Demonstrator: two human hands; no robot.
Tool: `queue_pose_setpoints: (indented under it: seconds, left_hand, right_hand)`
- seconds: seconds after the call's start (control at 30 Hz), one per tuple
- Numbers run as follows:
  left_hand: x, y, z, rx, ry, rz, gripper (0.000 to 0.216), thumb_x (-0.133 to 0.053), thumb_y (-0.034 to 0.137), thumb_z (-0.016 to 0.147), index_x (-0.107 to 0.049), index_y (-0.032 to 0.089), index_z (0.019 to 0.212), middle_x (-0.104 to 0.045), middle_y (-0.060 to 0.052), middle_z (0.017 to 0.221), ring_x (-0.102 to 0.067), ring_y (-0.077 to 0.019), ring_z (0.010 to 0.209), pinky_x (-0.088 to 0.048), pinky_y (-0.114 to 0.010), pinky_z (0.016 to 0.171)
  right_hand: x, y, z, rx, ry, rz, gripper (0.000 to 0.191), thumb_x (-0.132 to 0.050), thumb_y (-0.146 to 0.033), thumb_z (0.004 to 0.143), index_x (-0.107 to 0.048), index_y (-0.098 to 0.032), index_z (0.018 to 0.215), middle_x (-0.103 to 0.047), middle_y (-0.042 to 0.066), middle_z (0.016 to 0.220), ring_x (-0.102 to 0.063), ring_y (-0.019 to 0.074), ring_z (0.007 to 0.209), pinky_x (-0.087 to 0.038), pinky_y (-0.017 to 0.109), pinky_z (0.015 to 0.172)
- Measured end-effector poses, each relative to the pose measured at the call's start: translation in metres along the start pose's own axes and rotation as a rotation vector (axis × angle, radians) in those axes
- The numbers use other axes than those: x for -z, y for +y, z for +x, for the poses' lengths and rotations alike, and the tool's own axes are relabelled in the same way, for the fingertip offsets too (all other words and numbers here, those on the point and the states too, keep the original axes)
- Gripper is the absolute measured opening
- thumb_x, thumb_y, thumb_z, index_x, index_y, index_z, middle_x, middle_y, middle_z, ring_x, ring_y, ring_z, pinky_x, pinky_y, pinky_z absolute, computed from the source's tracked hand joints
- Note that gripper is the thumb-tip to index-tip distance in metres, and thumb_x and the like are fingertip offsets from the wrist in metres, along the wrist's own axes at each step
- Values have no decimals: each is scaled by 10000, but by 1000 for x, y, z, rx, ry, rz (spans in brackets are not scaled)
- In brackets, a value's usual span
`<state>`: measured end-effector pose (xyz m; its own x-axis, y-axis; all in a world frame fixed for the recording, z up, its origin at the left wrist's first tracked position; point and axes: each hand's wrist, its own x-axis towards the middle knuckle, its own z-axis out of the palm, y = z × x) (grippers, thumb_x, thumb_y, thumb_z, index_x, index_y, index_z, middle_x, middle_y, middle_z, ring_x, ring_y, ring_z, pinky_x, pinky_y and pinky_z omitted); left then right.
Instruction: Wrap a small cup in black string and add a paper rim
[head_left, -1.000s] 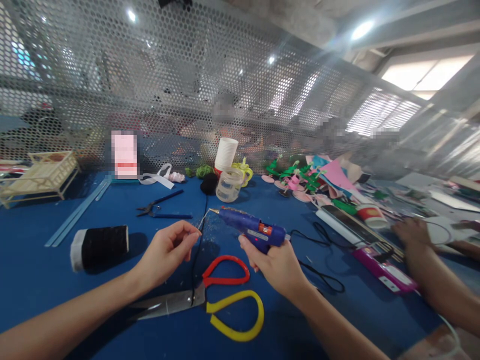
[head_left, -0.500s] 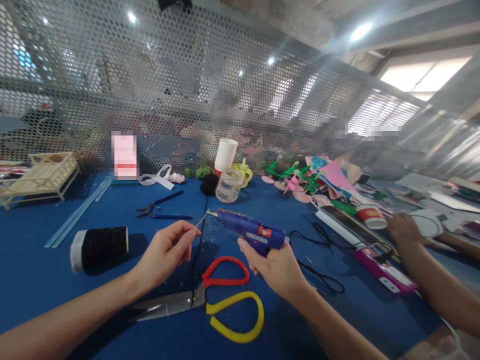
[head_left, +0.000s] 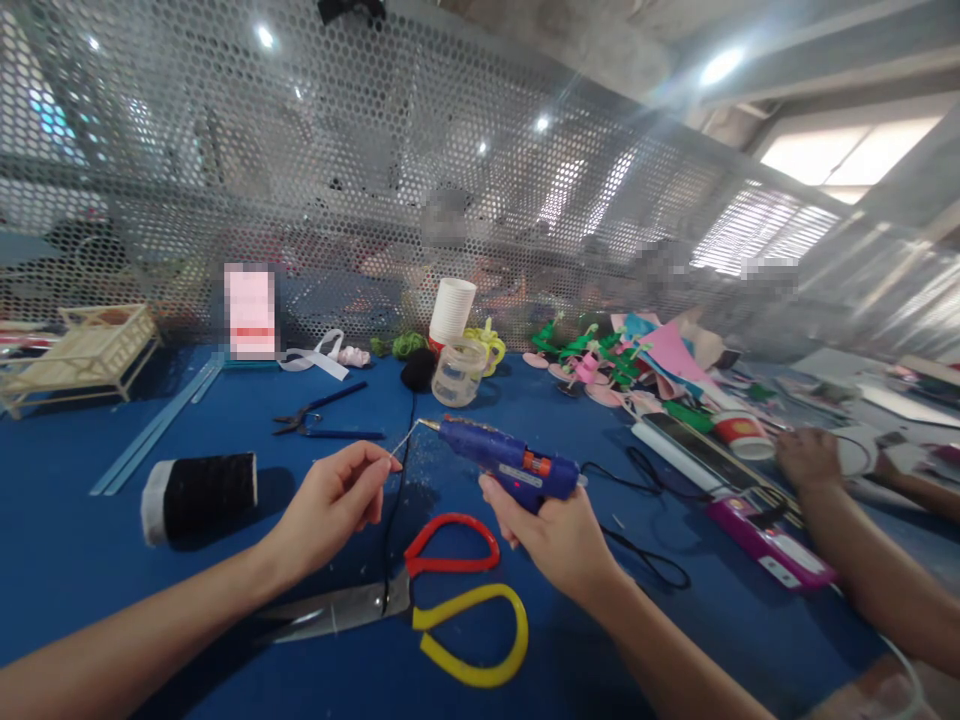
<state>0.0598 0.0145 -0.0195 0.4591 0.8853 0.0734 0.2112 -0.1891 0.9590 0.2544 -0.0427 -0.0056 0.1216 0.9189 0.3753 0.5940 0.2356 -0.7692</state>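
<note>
Over the middle of the table [head_left: 300, 690], my left hand [head_left: 337, 505] has thumb and forefinger pinched tight on a thin pale strand [head_left: 406, 440], the other fingers curled in. My right hand [head_left: 562, 530] has its fingers wrapped round the grip of the glue gun [head_left: 506, 458], which points left, its tip at the strand's far end (whether they touch, I can't tell). Half a second ago the gun sat slightly further left; it has edged to the right, most plainly at its back end. My left hand has hardly moved.

The table is blue, with pale specks under the tip. Nearer me lie the scissors [head_left: 403, 593], one handle red, one yellow, and a black cord [head_left: 398, 500] runs down to them from a black ball [head_left: 417, 370]. Pliers [head_left: 345, 434] and a spool [head_left: 210, 495] lie to the left; a clear jar [head_left: 457, 388] stands beyond the gun. Off to the right are a purple power strip [head_left: 772, 545] and a co-worker's hand [head_left: 810, 460], about where it was.

A perforated metal screen [head_left: 360, 150] backs the table, with a bright window [head_left: 855, 150] and a ceiling lamp [head_left: 722, 66] at upper right.
</note>
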Motion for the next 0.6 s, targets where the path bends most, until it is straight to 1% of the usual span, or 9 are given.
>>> queue_pose_setpoints:
  seconds: [0.1, 0.4, 0.6]
  left_hand:
    - [0, -1, 0, -9, 2, 5, 237, -391, 353, 813, -520, 157, 840, -441, 69, 450, -363, -62, 398, -284, -173, 396]
    - [1, 1, 0, -28, 20, 30, 227, -394, 342, 809, -520, 155, 833, -431, 71, 449, -379, -64, 412, -295, -174, 404]
    - [0, 1, 1, -46, 27, 35, 222, -401, 334, 804, -522, 149, 827, -428, 72, 450, -385, -63, 415, -301, -174, 406]
  right_hand:
    - [1, 0, 0, 9, -5, -26, 260, -495, -285, 736, -481, -177, 500, -448, -35, 351, -441, 91, 307, -382, 195, 324]
    - [1, -1, -1, -61, 5, 1, 278, -499, -316, 723, -468, -185, 481, -435, -39, 337, -430, 95, 291, -373, 211, 330]
    - [3, -1, 0, -59, 21, -30, 283, -498, -322, 722, -474, -184, 476, -451, -32, 339, -441, 102, 305, -385, 219, 349]
